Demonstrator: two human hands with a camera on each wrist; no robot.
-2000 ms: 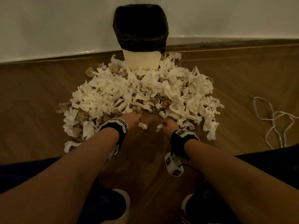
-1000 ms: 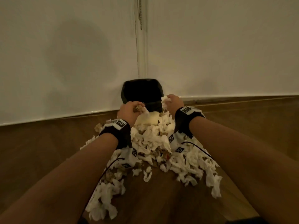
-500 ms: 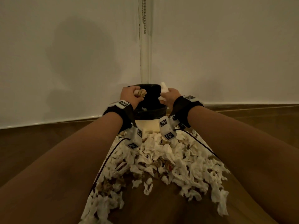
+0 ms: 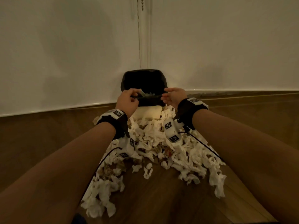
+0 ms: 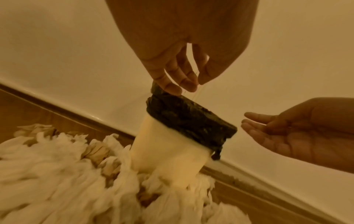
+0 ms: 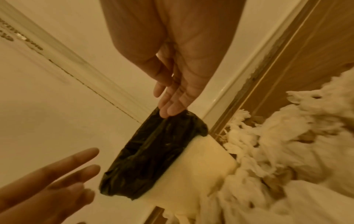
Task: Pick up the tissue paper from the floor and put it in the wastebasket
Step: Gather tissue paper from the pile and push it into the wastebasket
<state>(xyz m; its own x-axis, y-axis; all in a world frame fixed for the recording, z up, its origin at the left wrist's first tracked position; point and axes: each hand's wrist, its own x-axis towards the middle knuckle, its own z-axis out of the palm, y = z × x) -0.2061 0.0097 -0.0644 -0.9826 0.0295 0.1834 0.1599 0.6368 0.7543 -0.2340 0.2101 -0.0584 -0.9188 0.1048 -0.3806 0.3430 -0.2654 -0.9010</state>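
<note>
A cream wastebasket (image 4: 149, 113) with a black bag liner (image 5: 191, 118) stands in the corner against the wall. A big pile of crumpled white tissue paper (image 4: 161, 143) covers the floor in front of it. My left hand (image 4: 134, 96) hovers at the left side of the rim, fingers relaxed and empty, as the left wrist view shows (image 5: 178, 81). My right hand (image 4: 165, 94) is at the right side of the rim with straight, empty fingers (image 6: 172, 98). A few tissue scraps (image 4: 145, 94) show inside the liner.
White walls meet in a corner behind the basket, with a thin chain (image 4: 142, 4) hanging there. Wooden floor (image 4: 48, 135) lies on both sides of the pile. My forearms reach over the tissue, and cables (image 4: 205, 146) trail from the wrist cameras.
Half a second ago each hand held a wad of tissue over the basket. Both hands have let go, and both are now open at the rim.
</note>
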